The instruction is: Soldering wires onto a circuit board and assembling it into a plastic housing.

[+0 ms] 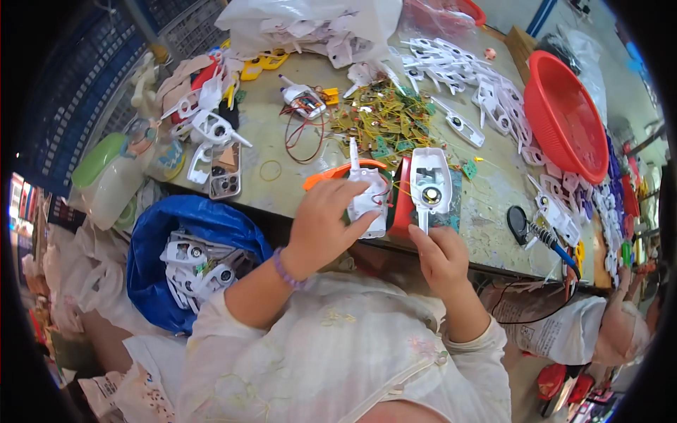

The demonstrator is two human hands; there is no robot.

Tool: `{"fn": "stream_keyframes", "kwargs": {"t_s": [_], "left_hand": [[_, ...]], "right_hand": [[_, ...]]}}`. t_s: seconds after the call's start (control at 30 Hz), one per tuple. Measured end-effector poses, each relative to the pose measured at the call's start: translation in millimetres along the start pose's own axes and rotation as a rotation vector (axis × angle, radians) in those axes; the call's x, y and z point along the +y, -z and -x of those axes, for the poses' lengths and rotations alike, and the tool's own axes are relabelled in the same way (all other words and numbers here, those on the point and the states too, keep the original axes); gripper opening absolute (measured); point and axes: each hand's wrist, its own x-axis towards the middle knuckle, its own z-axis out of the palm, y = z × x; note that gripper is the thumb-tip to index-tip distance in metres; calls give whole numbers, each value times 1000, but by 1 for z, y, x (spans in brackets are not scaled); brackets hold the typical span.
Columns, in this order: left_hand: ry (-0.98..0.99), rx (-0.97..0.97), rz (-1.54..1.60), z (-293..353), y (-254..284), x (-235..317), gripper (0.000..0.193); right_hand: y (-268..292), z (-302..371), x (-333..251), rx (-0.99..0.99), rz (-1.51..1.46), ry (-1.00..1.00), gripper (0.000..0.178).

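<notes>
My left hand (326, 217) lies over a white plastic casing half (362, 203) with thin red wires, at the table's front edge. Its thumb and forefinger are spread apart on the casing, and I see no grip around it. Between the thumb and fingers of my right hand (443, 257) is the narrow handle of another white plastic housing (429, 161). This housing points away from me, with a round metal-rimmed part in its middle. A red block (403, 204) stands between the two pieces. An orange casing piece (331, 173) lies behind my left hand.
Small wired circuit boards (402, 116) are heaped behind the hands. White casings (486, 92) spread toward a red basket (557, 134). A soldering iron (544, 235) rests at the right. A blue bag (159, 257) with casings stands below the table, left.
</notes>
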Motion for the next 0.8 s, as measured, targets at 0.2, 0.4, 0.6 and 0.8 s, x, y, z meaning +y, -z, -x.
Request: {"fn": "stream_keyframes", "kwargs": {"t_s": [0.2, 0.4, 0.6, 0.8], "left_hand": [[130, -88, 289, -13, -21, -23, 20], [238, -99, 118, -4, -19, -48, 15], [120, 20, -24, -8, -24, -55, 13], [248, -56, -8, -10, -11, -47, 14]], "right_hand": [[21, -63, -9, -174, 218, 318, 34], [12, -182, -29, -729, 85, 402, 38], [-68, -227, 18, -1101, -244, -327, 29], [-87, -162, 91, -825, -788, -995, 30]]}}
